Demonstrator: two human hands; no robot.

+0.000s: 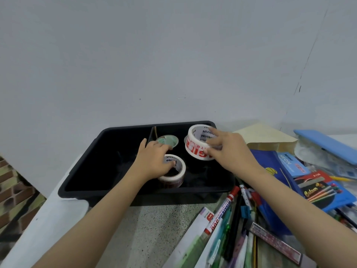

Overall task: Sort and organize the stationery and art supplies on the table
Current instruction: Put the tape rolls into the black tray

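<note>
Background: pale grey wall, speckled table [154,229], black tray [92,192].
Writing: "Ninso" inside the far tape roll [195,146], red letters outside; "MARKER" on a marker [222,211]; "Ninso NEON" on a blue pack [289,163].
Left hand [154,161]: fingers curled into the near tape roll [173,177], in the tray.
Right hand [229,151]: thumb and fingers pinch the tilted far roll over the tray.

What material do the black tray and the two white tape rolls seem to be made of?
Black tray: likely moulded plastic, semi-glossy, judging by its rounded rim and soft reflections. Left tape roll and right tape roll: probably glossy plastic film with red print; inner cores look like printed card, uncertain.
</note>
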